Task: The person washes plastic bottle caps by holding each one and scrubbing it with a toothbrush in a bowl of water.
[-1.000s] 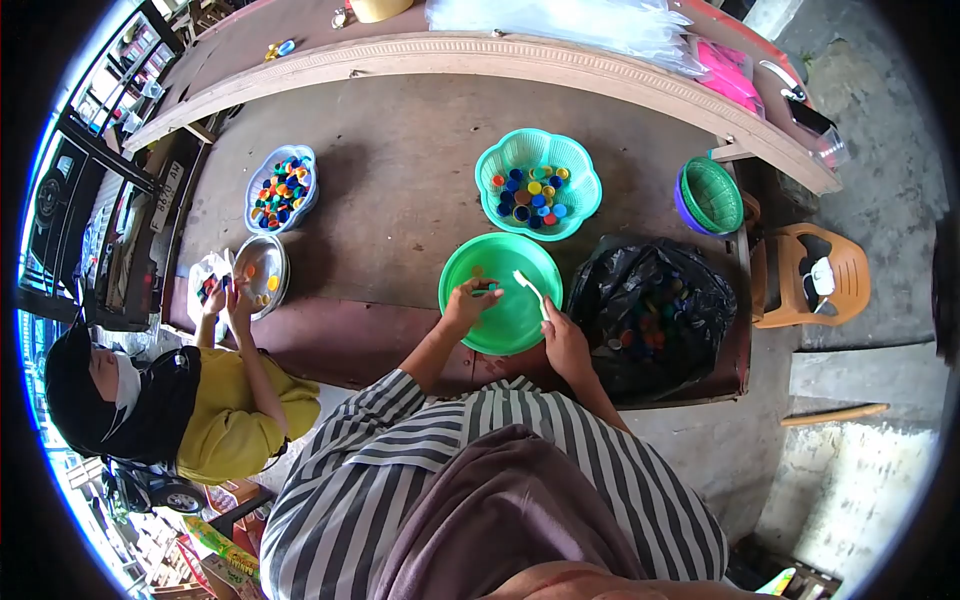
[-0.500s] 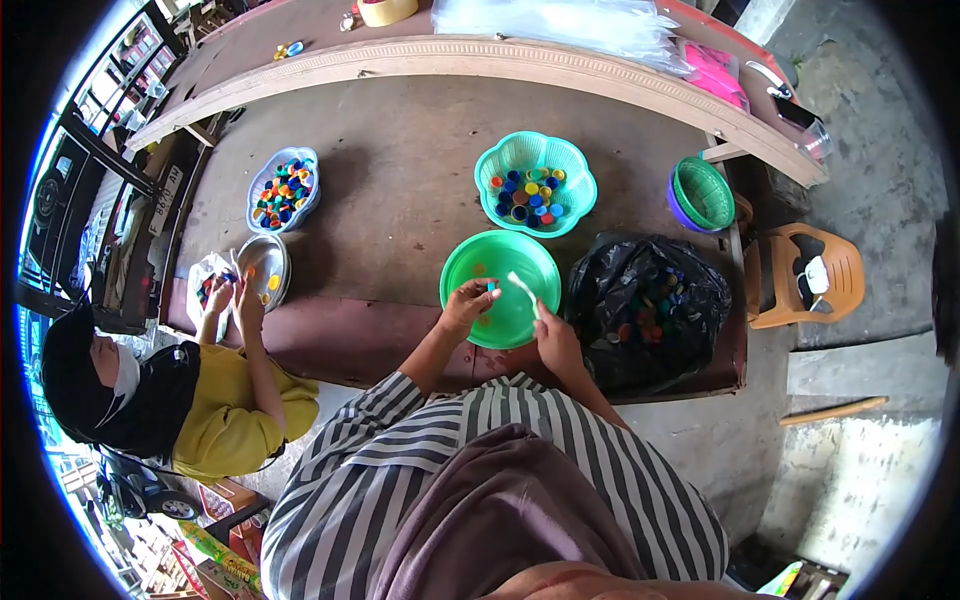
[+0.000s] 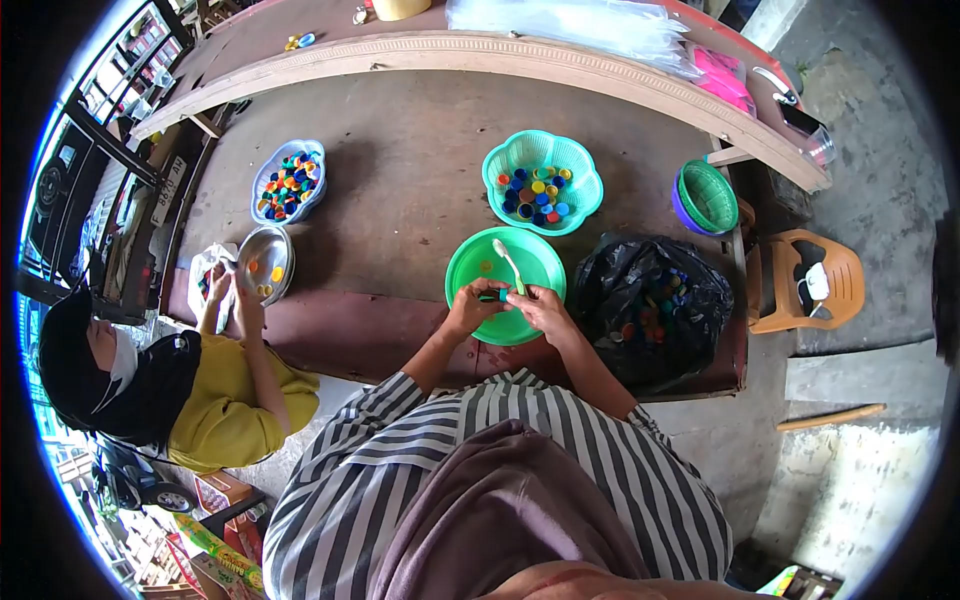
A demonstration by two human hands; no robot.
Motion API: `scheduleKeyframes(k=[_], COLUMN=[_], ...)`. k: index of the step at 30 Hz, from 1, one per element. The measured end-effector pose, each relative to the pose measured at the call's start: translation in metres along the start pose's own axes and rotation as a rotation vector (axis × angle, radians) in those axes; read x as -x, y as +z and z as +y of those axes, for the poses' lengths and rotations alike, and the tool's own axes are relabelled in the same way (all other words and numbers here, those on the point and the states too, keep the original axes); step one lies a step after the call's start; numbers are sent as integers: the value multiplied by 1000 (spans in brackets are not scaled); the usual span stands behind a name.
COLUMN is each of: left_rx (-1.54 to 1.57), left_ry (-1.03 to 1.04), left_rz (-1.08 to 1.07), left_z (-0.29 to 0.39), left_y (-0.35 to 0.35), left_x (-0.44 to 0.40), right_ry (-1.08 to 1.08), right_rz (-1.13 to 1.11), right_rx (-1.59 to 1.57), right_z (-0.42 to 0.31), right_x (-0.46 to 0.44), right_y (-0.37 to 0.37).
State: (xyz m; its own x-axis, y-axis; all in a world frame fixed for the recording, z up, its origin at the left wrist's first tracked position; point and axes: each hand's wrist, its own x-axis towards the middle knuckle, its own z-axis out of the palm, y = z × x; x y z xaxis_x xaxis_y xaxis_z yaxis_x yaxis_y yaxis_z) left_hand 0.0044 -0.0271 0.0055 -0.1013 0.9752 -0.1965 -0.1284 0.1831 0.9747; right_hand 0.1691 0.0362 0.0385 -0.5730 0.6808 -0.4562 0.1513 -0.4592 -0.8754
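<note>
Over a green basin (image 3: 462, 262), my left hand (image 3: 472, 308) pinches a teal bottle cap (image 3: 504, 295). Closed around a toothbrush (image 3: 510, 262) is my right hand (image 3: 543, 311), its fingertips close against the cap. The brush's white bristled end points up and away from me; its lower handle is partly hidden by my fingers. An orange cap (image 3: 487, 267) lies in the basin. Just beyond stands a turquoise flower-shaped basket (image 3: 567, 168) with mixed bottle caps. To my right, a black plastic bag (image 3: 600, 345) holds many more caps.
At left, a person (image 3: 220, 400) in yellow works over a metal bowl (image 3: 286, 245), near a pale blue basket (image 3: 318, 192) of caps. Stacked green and purple baskets (image 3: 708, 196) stand at the right edge. A wooden rail (image 3: 480, 45) crosses the table's far side; an orange chair (image 3: 848, 278) stands right.
My hands have come together above the basin, bringing the cap and the toothbrush close. The toothbrush now stands more upright, its head farther from me.
</note>
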Motion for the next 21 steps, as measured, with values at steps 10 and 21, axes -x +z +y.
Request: scheduleKeyframes(k=[10,21], left_rx=[92,659], left_ry=[0,-144], left_rz=[59,81], left_z=[-14,-24], left_y=[-14,-11], left_x=[3,3], right_ry=[-253,-343], right_rz=[186,297], right_rx=[627,1005], right_z=[18,18], right_x=[-18,35], right_y=[-33,-2])
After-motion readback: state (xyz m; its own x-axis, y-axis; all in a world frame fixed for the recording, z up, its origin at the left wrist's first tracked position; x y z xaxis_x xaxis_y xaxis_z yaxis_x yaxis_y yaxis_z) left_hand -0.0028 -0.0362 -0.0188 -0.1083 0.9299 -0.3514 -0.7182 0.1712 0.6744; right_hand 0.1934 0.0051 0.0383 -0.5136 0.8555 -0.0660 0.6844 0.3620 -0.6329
